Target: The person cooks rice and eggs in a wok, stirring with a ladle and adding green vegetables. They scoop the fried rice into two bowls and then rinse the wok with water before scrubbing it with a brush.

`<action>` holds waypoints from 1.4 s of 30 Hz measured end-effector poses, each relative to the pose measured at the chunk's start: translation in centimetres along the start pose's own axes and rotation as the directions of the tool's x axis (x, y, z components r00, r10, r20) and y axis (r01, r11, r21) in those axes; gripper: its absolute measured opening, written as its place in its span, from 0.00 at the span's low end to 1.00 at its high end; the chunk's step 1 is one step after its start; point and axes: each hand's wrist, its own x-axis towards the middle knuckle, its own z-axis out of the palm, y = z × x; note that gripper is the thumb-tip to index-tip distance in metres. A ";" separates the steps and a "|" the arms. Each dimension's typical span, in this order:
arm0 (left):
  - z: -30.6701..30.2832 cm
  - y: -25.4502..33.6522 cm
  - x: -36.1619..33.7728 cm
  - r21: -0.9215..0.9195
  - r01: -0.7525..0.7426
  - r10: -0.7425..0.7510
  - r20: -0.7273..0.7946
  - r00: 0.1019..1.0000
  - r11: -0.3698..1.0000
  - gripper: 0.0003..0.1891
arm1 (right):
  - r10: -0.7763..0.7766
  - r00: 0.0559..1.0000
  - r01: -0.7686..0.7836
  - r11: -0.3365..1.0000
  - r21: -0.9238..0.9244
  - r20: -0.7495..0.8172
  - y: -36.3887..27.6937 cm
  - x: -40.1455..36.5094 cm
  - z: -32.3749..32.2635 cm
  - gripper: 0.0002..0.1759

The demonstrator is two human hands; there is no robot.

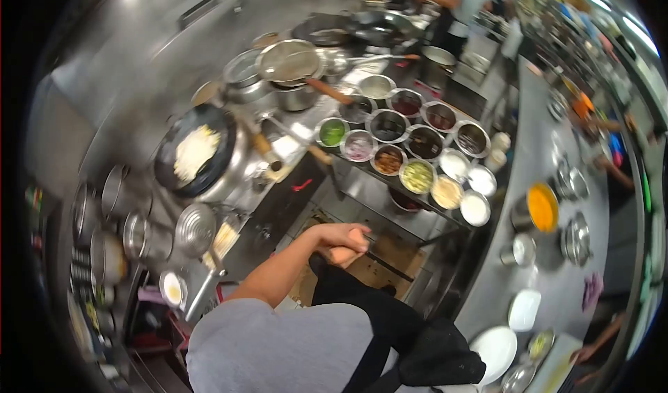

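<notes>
My left hand (344, 238) is in front of my body, its fingers curled round rounded orange-brown things (358, 239) that look like eggs; blur hides their exact kind. My right hand does not show. On the stove to the left sits a black wok (164, 158) holding a pale white and yellow food (197, 154). Ahead of my hand stand several round metal pots of ingredients, among them chopped green herbs (332, 131), a pale green chopped vegetable (417, 177) and brown pieces (387, 160).
A wide strainer (291, 62) rests over pots at the back. A perforated ladle (195, 229) lies near metal pots at left, beside a bowl of yellow liquid (173, 289). A steel counter (497, 254) on the right carries an orange-filled pot (542, 207) and white plates (495, 353). Other people stand beyond.
</notes>
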 end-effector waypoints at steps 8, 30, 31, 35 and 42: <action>-8.8 -5.0 -12.0 -0.580 -0.507 0.562 -0.099 0.821 0.638 0.47 | -0.130 0.985 0.092 0.954 0.284 0.117 -24.0 14.4 2.1 0.13; -5.2 -25.0 -35.4 -0.123 -0.992 -0.262 -0.958 0.118 0.001 0.23 | -0.869 0.116 0.667 0.427 0.610 0.481 -73.9 10.6 51.9 0.20; -5.7 -25.0 -34.6 -0.118 -0.992 -0.337 -0.933 0.128 -0.051 0.21 | -0.761 0.158 0.485 0.615 0.622 0.629 -76.3 9.7 50.0 0.17; -10.7 -23.3 -31.9 -0.046 -0.974 -0.482 -0.863 0.150 -0.221 0.20 | -0.696 0.093 0.023 0.717 0.697 0.712 -81.2 7.3 45.1 0.13; -24.3 -16.7 -32.6 -0.063 -0.938 -0.396 -0.896 0.203 -0.340 0.20 | -0.794 -0.147 -0.157 0.607 0.779 0.589 -94.1 8.7 35.5 0.35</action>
